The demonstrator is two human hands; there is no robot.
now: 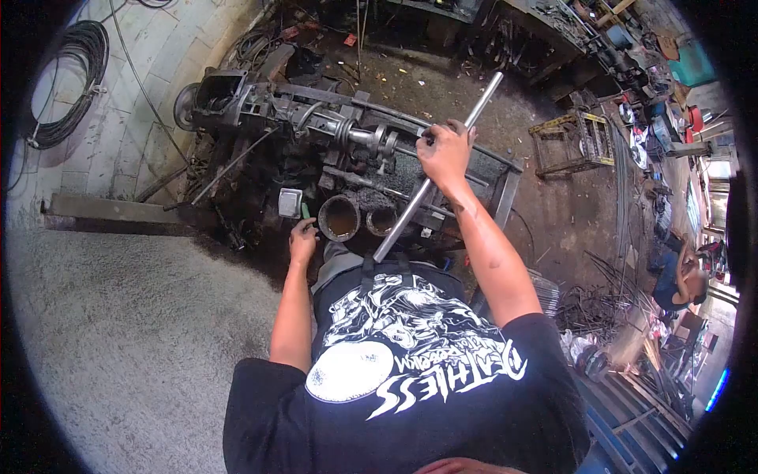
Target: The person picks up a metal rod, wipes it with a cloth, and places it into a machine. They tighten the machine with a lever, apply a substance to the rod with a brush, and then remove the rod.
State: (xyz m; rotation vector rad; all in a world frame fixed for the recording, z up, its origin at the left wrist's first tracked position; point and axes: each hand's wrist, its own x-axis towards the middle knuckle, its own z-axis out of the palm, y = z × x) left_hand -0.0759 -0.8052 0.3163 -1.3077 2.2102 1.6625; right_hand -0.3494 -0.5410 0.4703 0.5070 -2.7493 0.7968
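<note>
Right hand [446, 156]: fingers curled around 1 metal rod [409, 213], which runs diagonally over the machine [347, 134], lower end by the shirt [410, 332], upper end over the floor [505, 114]. Left hand [302, 239]: fingers bent, tips at the near end of 1 green item [305, 211], can't tell if gripped; 1 pale metal box [290, 202] just beside that, 2 round containers [339, 219] with liquid between the left hand and the rod. Also 1 yellowish frame stand [572, 144], 1 hung cable coil [73, 83], 1 other person [681, 276] far right.
</note>
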